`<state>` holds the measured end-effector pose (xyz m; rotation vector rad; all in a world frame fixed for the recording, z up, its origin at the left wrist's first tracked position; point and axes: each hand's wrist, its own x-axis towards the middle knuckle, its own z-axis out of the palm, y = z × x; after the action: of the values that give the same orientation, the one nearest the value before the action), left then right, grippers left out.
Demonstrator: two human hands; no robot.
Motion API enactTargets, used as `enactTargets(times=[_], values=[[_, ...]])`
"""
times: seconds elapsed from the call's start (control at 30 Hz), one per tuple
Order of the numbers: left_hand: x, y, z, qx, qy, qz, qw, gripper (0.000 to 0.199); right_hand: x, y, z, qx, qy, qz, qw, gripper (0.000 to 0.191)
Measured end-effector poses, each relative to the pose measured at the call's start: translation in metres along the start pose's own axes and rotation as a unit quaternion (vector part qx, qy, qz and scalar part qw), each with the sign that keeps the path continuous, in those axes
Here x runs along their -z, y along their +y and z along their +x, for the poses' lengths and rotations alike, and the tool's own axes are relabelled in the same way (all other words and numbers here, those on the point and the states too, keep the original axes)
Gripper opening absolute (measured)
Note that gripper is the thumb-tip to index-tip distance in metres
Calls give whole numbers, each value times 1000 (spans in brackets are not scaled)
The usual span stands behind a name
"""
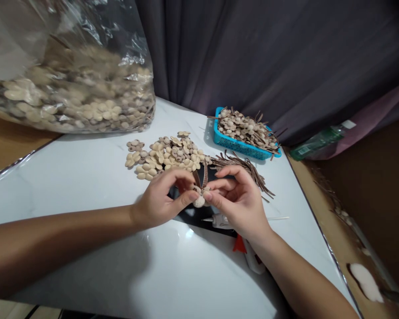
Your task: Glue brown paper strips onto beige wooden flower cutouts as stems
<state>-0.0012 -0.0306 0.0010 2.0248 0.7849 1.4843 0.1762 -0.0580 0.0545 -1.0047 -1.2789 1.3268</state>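
Between my two hands is a small fabric flower with a checked brown ribbon standing up from it. My left hand pinches its left side between thumb and fingers. The thumb and index finger of my right hand pinch the other side, with the remaining fingers curled behind. Under my hands lies a black mat. A hot glue gun with a red trigger rests there, partly hidden by my right hand. Just beyond, a pile of cream and grey fabric flowers and a bundle of brown ribbon strips lie on the table.
A blue basket full of flowers with ribbons stands at the back right. At the back left bulges a large clear plastic bag of flowers. A green bottle lies beyond the right edge of the white table. Dark curtain hangs behind.
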Motion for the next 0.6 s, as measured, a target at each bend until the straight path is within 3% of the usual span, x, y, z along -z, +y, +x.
enactTargets(times=[0.1,0.2,0.3,0.43,0.6], values=[[2,-4,1,-80,57,32,995,26,3,2,2,-18,2,8,1000,37],[5,-5,1,-143,18,113,983,17,6,5,4,-42,2,28,999,36],[7,-4,1,-168,-9,117,979,14,7,8,5,-53,13,44,998,34],[8,-2,1,-165,-12,134,977,24,5,8,5,-43,20,46,998,31],[4,-1,3,-104,-3,96,990,24,3,7,4,-22,16,49,998,29]])
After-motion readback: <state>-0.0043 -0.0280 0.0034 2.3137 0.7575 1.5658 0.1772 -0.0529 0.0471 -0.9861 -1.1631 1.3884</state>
